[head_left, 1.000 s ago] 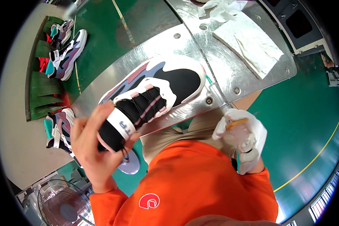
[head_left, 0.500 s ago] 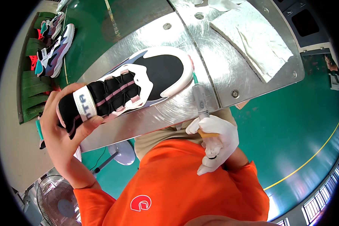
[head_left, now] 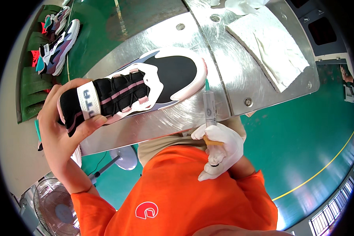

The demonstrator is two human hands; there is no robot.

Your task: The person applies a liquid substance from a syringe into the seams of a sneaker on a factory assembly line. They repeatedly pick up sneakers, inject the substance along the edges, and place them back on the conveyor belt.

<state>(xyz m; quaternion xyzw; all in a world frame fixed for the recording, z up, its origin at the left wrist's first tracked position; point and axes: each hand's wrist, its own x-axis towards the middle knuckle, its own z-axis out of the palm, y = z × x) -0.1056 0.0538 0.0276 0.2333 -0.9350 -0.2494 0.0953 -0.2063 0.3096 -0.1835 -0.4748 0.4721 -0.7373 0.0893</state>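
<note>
My left hand, bare, grips the heel and tongue end of a black, white and pink sneaker, thumb over its white strap. The sneaker is held over the metal table with its toe pointing right. In a white glove, my right hand is closed around a clear syringe. The syringe points away from me, and its green needle tip is at the edge of the toe's sole; whether it touches cannot be made out. An orange-yellow band shows on the syringe near my gloved fingers.
Folded white cloth lies on the metal table to the right, with crumpled white material behind it. At the far left, more sneakers rest on a rack with green flaps. A fan stands at lower left.
The sneaker has turned slightly, its toe shifting a little right. My right hand and the syringe have moved slightly, the syringe now standing more upright in the picture. Both grips stay the same.
</note>
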